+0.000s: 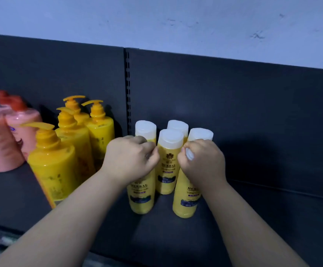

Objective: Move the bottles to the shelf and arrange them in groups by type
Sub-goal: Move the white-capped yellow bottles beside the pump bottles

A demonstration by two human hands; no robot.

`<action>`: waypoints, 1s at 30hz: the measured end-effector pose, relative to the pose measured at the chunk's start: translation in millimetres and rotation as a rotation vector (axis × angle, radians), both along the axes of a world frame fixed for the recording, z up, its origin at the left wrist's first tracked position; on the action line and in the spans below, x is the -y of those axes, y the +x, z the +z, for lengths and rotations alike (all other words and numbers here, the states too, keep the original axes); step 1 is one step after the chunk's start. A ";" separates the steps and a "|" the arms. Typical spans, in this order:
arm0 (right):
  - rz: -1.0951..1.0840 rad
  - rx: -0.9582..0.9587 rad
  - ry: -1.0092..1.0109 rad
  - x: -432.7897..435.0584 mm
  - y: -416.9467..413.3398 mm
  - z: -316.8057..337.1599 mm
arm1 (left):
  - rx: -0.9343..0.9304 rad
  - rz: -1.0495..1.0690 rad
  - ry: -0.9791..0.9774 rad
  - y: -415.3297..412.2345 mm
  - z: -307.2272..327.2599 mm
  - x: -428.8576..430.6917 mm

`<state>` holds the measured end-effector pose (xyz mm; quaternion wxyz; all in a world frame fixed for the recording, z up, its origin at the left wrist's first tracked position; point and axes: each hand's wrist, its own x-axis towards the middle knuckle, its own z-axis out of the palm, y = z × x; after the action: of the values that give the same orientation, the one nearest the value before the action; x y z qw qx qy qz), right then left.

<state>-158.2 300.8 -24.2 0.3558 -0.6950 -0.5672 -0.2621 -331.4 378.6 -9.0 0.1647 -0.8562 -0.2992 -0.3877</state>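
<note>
On the shelf (253, 209), the left hand (131, 158) curls round the near-left bottle (141, 199) at its cap. The right hand (202, 160) grips the near-right bottle (185, 205) likewise. The plastic is smooth and stiff and the bottles are probably weighty, so the body looks a safer hold than the cap.

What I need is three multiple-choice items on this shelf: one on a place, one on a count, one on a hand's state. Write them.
1. Where are the pink bottles?
A) left of the yellow pump bottles
B) right of them
C) on top of them

2. How many yellow pump bottles stand there?
A) two
B) four
C) seven

3. What is the right hand doing?
A) hanging open
B) holding a pink bottle
C) gripping a white-capped bottle

Answers:
1 A, the pink ones stand at the far left.
2 B, four yellow pump heads show.
3 C, the hand curls round that bottle's top.
</note>
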 end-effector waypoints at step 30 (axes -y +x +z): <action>-0.234 -0.069 0.048 -19.0 -33.8 2.5 | 0.216 -0.295 -0.077 29.5 -20.2 -55.6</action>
<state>-192.0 319.7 -21.7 0.3586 -0.7562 -0.4633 -0.2913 -301.9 434.2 -29.3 0.0402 -0.8498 -0.2010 -0.4857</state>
